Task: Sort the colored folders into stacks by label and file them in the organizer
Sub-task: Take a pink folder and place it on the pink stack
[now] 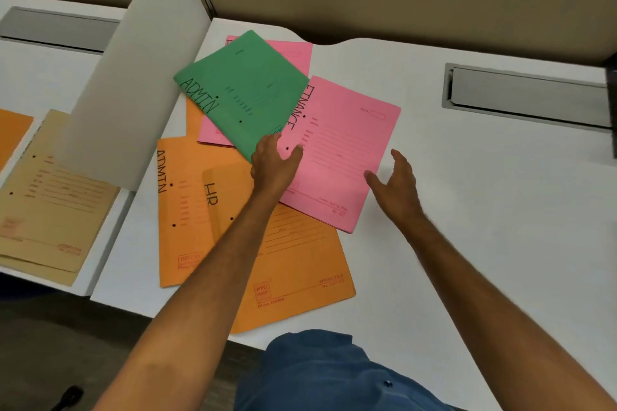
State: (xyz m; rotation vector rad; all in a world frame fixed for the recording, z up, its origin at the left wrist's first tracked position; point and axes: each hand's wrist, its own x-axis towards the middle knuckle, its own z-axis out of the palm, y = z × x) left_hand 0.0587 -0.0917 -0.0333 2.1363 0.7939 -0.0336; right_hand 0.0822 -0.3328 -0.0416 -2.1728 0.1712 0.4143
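A green folder [243, 90] marked ADMIN lies tilted on top of the pile. My left hand [273, 160] pinches its near corner. Under it a pink folder [340, 150] marked FINANCE lies on the white desk [467, 210]. My right hand [395, 178] hovers open at that folder's right edge, with its thumb on the pink cover. Another pink folder [293, 52] shows behind the green one. Two orange folders lie nearer me, one marked ADMIN [180, 210] and one marked HR [293, 264], and my left forearm crosses them.
A white divider panel [140, 77] stands at the left of the pile. Beyond it lie beige folders [50, 203] and an orange folder [11, 133] on the neighbouring desk. A grey cable slot [527, 97] is set into the desk at the right. No organizer is in view.
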